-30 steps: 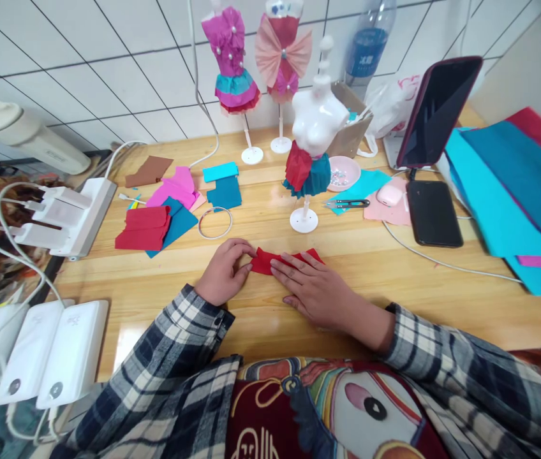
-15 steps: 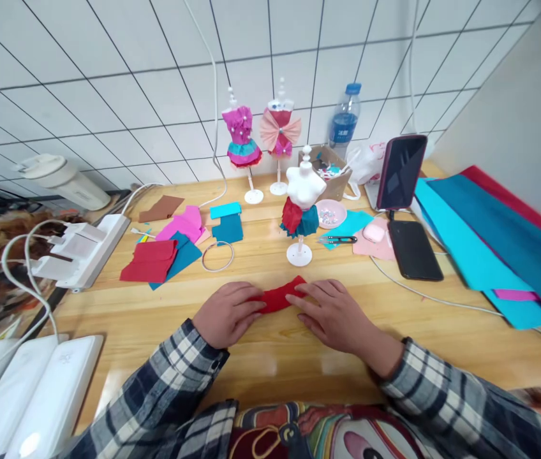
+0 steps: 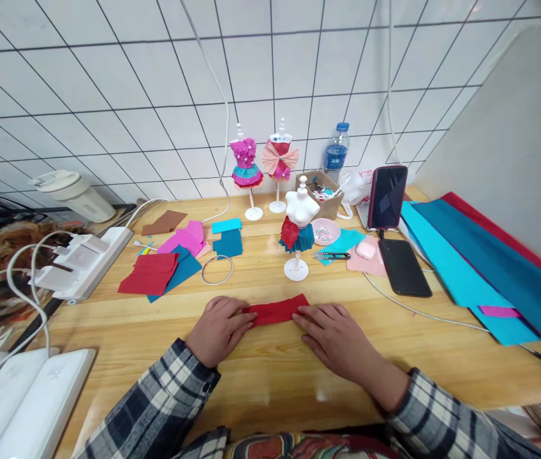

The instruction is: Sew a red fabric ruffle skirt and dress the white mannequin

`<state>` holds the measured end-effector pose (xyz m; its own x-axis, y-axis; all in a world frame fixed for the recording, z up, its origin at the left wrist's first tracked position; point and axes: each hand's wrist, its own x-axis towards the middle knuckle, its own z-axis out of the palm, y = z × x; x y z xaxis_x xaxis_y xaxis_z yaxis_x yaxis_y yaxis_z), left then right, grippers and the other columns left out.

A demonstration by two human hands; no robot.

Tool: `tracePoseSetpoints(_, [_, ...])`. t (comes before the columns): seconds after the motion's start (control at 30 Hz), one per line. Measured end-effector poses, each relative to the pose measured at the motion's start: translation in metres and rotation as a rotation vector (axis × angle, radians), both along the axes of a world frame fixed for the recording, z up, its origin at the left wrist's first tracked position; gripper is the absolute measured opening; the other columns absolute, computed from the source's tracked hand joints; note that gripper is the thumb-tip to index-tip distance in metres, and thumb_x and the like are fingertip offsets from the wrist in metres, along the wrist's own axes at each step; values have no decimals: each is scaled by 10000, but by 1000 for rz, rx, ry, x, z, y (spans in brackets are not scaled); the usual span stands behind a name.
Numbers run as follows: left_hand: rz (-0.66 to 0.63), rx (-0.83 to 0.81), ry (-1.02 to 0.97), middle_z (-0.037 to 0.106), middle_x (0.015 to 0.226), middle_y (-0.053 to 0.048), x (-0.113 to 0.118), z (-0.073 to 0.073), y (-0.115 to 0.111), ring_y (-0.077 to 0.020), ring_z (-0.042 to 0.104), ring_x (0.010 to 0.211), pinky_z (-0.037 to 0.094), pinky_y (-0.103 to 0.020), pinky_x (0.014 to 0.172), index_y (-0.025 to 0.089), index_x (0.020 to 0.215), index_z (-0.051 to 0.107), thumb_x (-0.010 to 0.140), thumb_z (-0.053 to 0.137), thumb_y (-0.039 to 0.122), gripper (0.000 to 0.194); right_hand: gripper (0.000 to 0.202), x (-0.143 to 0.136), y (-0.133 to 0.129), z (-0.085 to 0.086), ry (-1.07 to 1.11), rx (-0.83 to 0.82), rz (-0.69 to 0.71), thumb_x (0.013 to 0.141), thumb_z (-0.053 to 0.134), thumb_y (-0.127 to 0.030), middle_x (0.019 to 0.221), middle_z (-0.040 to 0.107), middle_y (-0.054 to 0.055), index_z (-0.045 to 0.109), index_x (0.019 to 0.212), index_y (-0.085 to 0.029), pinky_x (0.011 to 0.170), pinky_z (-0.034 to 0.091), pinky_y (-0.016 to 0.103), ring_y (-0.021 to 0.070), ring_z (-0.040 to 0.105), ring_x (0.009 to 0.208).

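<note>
A narrow red crepe-like strip (image 3: 275, 312) lies straight across the wooden table in front of me. My left hand (image 3: 219, 328) holds its left end, which the fingers partly cover. My right hand (image 3: 332, 328) has its fingertips on the right end and holds it against the table, with an upper corner sticking out. Just beyond the strip stands a small white dress-form stand (image 3: 302, 209), wearing a red and teal ruffled skirt (image 3: 296, 234).
Behind stand two dressed mini mannequins, one magenta (image 3: 245, 156), one with a peach bow (image 3: 280, 156). Coloured pieces, including red (image 3: 148, 274), and a ring (image 3: 217, 270) lie left. Right are thread snips (image 3: 335, 255), a bead dish (image 3: 326, 232), phones (image 3: 404, 268) and large sheets (image 3: 481, 268).
The red strip, curved and bunched before, is now straighter and flatter, with more of it showing between my hands. My hands are slightly farther apart. The camera view has tilted up.
</note>
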<state>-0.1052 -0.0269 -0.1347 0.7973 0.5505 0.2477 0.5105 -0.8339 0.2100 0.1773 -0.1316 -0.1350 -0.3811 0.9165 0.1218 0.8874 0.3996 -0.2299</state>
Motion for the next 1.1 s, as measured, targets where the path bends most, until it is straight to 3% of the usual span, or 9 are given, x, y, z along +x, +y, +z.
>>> tracePoseSetpoints(0.17, [32, -57, -18, 669, 1106, -80, 2, 0, -2, -243, 592, 1044, 412, -459, 913, 262, 1048, 707, 897, 502, 195, 263, 369, 1, -2, 3, 34, 4, -40, 988, 451, -320, 1337, 619, 71, 576, 1327, -248, 909, 382, 416, 237, 554, 1095])
tracePoseSetpoints(0.33, [59, -121, -4, 644, 1163, -84, 11, 7, 4, -261, 559, 1106, 386, -485, 949, 269, 1040, 701, 894, 545, 267, 215, 394, -17, 25, 19, 94, 31, 7, 986, 448, -316, 1310, 625, 89, 527, 1359, -216, 919, 385, 405, 239, 545, 1092])
tracePoseSetpoints(0.47, [16, -107, 20, 637, 1195, -77, 18, 12, 28, -268, 539, 1140, 367, -507, 971, 266, 948, 730, 888, 554, 264, 186, 289, -23, 56, 23, 82, 93, -73, 993, 407, -303, 961, 698, 76, 674, 1012, -195, 815, 398, 385, 237, 560, 912])
tracePoseSetpoints(0.57, [-10, -100, 7, 648, 1168, -65, 22, 12, 42, -263, 539, 1136, 373, -496, 982, 259, 878, 743, 846, 599, 237, 150, 286, -18, 65, 16, 107, 157, -167, 973, 418, -269, 870, 673, 89, 659, 853, -171, 799, 407, 391, 243, 550, 872])
tracePoseSetpoints(0.67, [-23, -91, -10, 648, 1157, -60, 24, 9, 44, -260, 532, 1139, 372, -488, 1005, 257, 904, 740, 799, 627, 196, 166, 253, -16, 62, 10, 225, 219, -31, 964, 409, -206, 1092, 677, 106, 646, 1043, -167, 910, 411, 395, 238, 552, 1026])
tracePoseSetpoints(0.77, [-72, -68, -7, 646, 1151, -51, 24, 7, 38, -248, 532, 1130, 387, -468, 996, 286, 990, 737, 797, 579, 125, 297, 370, -21, 59, 8, 240, 217, 133, 965, 418, -201, 1333, 598, 97, 532, 1317, -192, 994, 383, 403, 229, 514, 1178])
tracePoseSetpoints(0.9, [-107, -38, 49, 676, 1077, -50, 20, 9, 34, -235, 561, 1048, 420, -441, 939, 305, 1077, 720, 848, 516, 120, 359, 287, -24, 60, 4, 122, 88, 100, 977, 456, -266, 1084, 715, 63, 635, 1200, -238, 881, 402, 416, 233, 595, 987])
tracePoseSetpoints(1.1, [-134, -43, 84, 722, 1031, -42, 18, 12, 35, -227, 581, 1014, 433, -409, 916, 267, 1042, 717, 907, 483, 168, 288, 235, -21, 64, -4, 91, -5, -60, 976, 485, -333, 897, 680, 53, 690, 999, -222, 762, 398, 355, 207, 597, 865])
